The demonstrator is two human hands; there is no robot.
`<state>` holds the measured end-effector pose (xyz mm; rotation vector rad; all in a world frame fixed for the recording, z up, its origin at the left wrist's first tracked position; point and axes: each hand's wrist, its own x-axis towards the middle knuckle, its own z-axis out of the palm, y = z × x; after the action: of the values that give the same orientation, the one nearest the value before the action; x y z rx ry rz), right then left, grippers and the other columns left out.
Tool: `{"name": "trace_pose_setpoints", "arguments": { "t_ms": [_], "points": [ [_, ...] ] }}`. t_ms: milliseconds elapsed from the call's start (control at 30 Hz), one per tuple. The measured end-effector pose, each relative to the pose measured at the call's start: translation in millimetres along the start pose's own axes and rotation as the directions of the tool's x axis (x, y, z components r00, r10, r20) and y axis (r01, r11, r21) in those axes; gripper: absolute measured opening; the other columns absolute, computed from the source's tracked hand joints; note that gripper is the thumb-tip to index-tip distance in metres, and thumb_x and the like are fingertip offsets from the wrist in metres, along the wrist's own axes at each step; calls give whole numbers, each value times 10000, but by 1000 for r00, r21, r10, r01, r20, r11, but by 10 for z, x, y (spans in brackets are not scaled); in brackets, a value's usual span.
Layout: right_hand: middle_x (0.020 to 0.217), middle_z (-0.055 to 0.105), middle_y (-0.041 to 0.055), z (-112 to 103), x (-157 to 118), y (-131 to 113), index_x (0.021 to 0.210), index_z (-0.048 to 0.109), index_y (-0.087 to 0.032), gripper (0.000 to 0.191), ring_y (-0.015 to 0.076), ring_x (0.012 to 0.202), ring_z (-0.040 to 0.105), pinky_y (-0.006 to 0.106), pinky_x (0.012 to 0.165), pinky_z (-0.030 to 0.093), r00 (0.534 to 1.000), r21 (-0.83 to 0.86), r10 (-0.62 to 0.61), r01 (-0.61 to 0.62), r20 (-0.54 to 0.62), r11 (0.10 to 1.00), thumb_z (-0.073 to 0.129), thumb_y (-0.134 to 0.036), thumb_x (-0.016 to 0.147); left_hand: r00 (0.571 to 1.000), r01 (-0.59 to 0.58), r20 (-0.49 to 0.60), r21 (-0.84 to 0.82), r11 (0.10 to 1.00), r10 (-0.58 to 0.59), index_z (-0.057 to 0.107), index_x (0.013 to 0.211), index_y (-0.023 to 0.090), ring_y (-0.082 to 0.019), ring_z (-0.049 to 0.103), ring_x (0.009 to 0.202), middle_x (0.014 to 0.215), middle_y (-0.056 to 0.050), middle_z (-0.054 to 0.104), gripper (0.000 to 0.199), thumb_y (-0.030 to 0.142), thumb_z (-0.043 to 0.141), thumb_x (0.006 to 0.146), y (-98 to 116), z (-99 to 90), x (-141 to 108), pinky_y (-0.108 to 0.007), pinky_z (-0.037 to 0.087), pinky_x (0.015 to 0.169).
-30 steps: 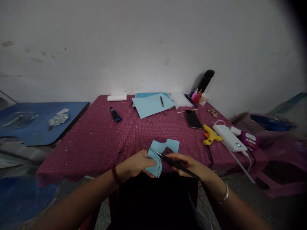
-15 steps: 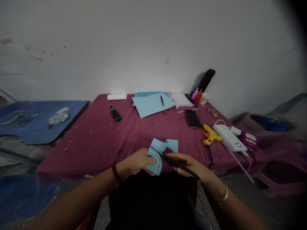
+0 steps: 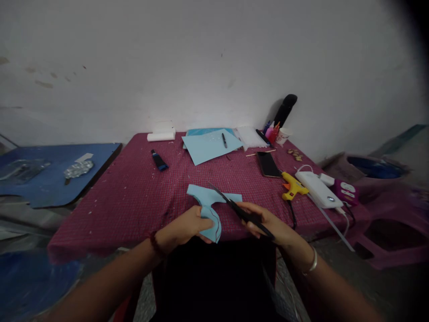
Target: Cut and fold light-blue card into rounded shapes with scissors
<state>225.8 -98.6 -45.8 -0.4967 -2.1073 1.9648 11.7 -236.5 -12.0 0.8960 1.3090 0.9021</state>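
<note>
Cutout (image 3: 206, 199) before sheet (image 3: 208, 150); pen (image 3: 224, 140) on sheet; phone (image 3: 268, 164) right (glue gun (image 3: 295, 186) nearer).

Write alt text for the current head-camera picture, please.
A left hand grips a light-blue paper cutout while the right hand holds black-handled scissors. A yellow hot-glue gun and a dark smartphone lie on the right side of a red checked tablecloth.

1 phone (image 3: 269, 164). Beyond it: 1 wood stick (image 3: 258, 153), 3 btls (image 3: 274, 134), 1 cup (image 3: 283, 136). R of it: 1 glue gun (image 3: 293, 185), 1 pwr socket (image 3: 347, 192). This side of it: 2 hands (image 3: 188, 226), 1 pr scissors (image 3: 238, 209).
</note>
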Motion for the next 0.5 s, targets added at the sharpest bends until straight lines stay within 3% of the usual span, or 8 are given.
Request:
{"name": "trace_pose_setpoints", "arguments": {
  "t_ms": [100,200,333,500],
  "points": [
    [1021,632,54,-132,101,-63,1353,481,-250,579,164,815,604,295,710,513,987,-210,-120,95,-109,973,657,-343,809,991,-111,-77,25,993,113,613,623,152,-103,519,537,595,10,594,110,209,565,704,64,-42,-17,-238,461,585],
    [1237,585,87,-280,254,-89,1326,519,-243,512,247,1126,539,422,991,410,947,-525,-265,134,-183,841,609,-261,822,959,-224,-142,150,963,246,701,750,137,-151,601,699,735,-38,684,148,252,607,751,181,-140,-11,-268,470,718],
    [1156,595,120,-455,522,-38,1320,533,-199,494,248,1044,570,402,941,433,931,-780,-305,39,-198,625,546,-193,826,896,-327,-243,204,923,372,732,777,135,-194,627,764,756,-58,708,182,295,647,764,346,-348,95,-298,471,761],
    [1104,602,118,-635,837,40,1263,584,-195,475,237,1025,562,349,923,423,946,-888,-285,-9,-157,460,555,-137,793,858,-479,-240,-52,876,455,744,802,130,-208,645,792,814,-76,722,184,291,663,763,449,-621,385,-318,474,793]
  ]
}}
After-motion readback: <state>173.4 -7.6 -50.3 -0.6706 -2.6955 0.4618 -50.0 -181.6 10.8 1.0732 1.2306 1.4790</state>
